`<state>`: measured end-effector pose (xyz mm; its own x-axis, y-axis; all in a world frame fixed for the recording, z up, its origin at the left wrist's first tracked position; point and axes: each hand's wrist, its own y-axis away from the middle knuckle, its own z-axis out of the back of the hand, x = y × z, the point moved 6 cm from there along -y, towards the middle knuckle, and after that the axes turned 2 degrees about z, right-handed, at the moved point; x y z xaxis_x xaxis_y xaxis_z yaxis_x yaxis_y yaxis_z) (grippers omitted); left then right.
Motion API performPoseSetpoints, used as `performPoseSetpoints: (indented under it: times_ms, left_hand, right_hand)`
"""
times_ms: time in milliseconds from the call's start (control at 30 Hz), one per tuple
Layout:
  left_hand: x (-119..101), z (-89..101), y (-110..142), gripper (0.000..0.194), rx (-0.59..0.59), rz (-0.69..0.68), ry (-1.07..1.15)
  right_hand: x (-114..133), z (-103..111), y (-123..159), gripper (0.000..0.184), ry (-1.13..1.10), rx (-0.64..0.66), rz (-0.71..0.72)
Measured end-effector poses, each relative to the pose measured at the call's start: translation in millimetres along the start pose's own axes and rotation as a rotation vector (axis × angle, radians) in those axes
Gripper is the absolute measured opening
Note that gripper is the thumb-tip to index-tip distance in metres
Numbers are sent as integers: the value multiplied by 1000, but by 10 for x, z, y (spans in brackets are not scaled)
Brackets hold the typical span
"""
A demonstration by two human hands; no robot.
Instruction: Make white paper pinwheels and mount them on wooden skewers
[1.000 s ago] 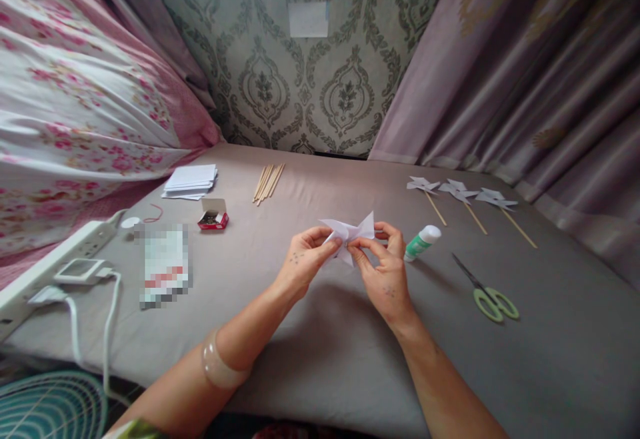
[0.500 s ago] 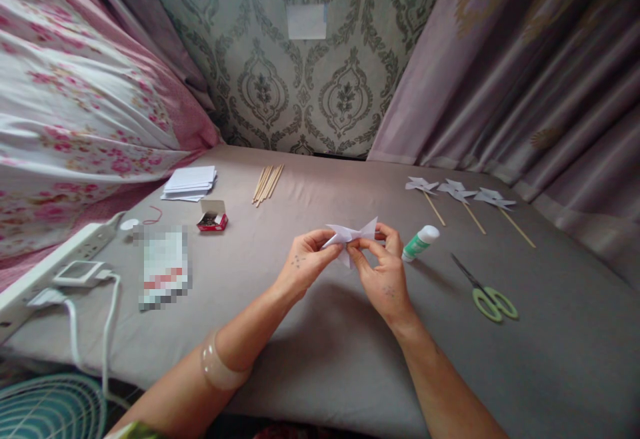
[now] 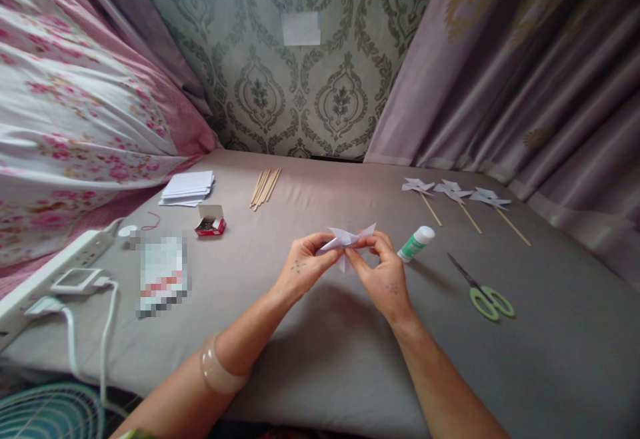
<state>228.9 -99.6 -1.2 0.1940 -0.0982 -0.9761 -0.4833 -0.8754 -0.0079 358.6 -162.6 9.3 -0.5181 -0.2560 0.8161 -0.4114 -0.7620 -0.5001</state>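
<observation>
We're holding a white paper pinwheel (image 3: 345, 236) just below mid-frame, up off the grey cloth (image 3: 315, 372). Our L hand (image 3: 307, 264) is pinching its L side btwn thumb & fingers; our R hand (image 3: 381, 269) is gripping nr the middle & R side, thumb & index closing on the paper. One blade tip is pointing upper L, one upper R, one approx straight down; the visible spread is running longest L to R. Our fingers are hiding part of it, so we can't tell which way its face is turned.

Just R of our R hand, a green-&-white glue stick (image 3: 416, 244) is standing cap up, its long axis leaning R in frame. Farther R, scissors (image 3: 483, 298) are lying w/ blades pointing upper L, green handles lower R. Above them, three pinwheels on sticks (image 3: 450, 188) are lying in a row, heads toward upper L, sticks running down-R. Upper L of centre, loose wooden sticks (image 3: 265, 188) are slanting lower L to upper R; farther L, an open red box (image 3: 211, 228) & a stack of white paper (image 3: 187, 186) are lying.
</observation>
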Motion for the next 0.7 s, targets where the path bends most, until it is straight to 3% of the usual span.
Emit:
performPoseSetpoints:
  times_ms: [233, 300, 467, 700]
  left_hand:
    - [51, 22, -28, 30, 13, 5, -5]
    - [56, 29, -33, 30, 15, 3, -13]
    - [16, 14, -25, 28, 32, -4, -57]
    - [13, 13, -12, 27, 51, 21, -56]
  right_hand:
    - [-168, -82, 29, 65, -329, -34, -215]
    - [-190, -100, 29, 72, -375, -2, -265]
    - [-201, -142, 26, 35, -382, 177, -365]
    - [-155, -85, -4, 30, -285, 184, -334]
